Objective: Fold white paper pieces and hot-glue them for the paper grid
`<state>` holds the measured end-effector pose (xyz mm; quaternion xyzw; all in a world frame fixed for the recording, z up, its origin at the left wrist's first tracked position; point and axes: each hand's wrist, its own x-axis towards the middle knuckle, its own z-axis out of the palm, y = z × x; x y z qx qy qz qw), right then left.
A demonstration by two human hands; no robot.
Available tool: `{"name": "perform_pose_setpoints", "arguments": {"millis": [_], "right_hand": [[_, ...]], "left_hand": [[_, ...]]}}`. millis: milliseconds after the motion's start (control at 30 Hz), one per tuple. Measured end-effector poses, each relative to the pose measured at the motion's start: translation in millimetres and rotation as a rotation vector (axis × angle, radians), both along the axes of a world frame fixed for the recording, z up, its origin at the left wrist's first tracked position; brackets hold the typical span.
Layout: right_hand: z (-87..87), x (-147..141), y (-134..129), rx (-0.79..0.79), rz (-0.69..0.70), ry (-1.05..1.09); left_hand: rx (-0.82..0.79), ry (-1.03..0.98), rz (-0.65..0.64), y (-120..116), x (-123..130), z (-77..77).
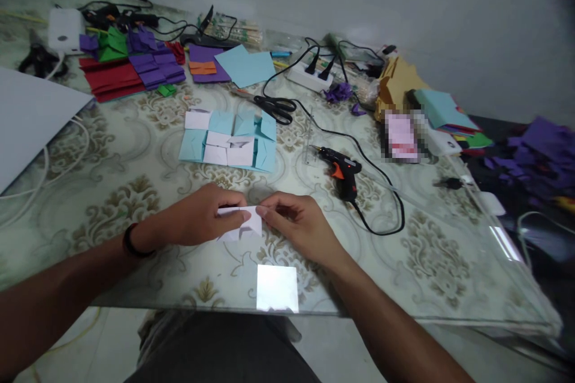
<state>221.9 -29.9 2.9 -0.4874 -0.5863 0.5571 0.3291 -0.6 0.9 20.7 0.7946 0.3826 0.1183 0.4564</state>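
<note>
A small piece of folded white paper (251,225) is held between my two hands, just above the table near its front edge. My left hand (211,215) pinches its left part, thumb on top. The thumb and fingers of my right hand (291,218) close on its upper right corner. Beyond my hands lies a light-blue sheet (191,146) bearing folded blue and white paper pieces (217,148). A black glue gun (344,170) with an orange trigger rests to the right of my hands. Black-handled scissors (276,108) lie behind the blue sheet.
Folded purple paper (157,66), red paper (110,81) and light-blue sheets (247,66) lie at the back. A white power strip (309,75) feeds a black cord (359,137) looping around the glue gun. At left is a large white board (36,114). A bright square reflection shows near the front edge.
</note>
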Motion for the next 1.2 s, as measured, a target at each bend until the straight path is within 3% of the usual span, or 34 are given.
{"name": "perform_pose_setpoints", "arguments": {"millis": [200,433,833,1200], "right_hand": [[2.0,1.7,0.2,0.054,0.041,-0.057],[-0.1,5.7,0.8,0.092,-0.024,-0.103],[0.4,0.1,-0.6,-0.030,0.014,0.039],[1.2,2.7,-0.3,-0.013,0.088,-0.037]], "left_hand": [[0.012,-0.011,-0.001,0.6,0.9,0.0],[-0.008,-0.001,0.009,1.5,0.4,2.4],[-0.013,-0.005,0.003,0.9,0.3,1.9],[0.005,0.003,-0.012,1.6,0.9,1.0]]}}
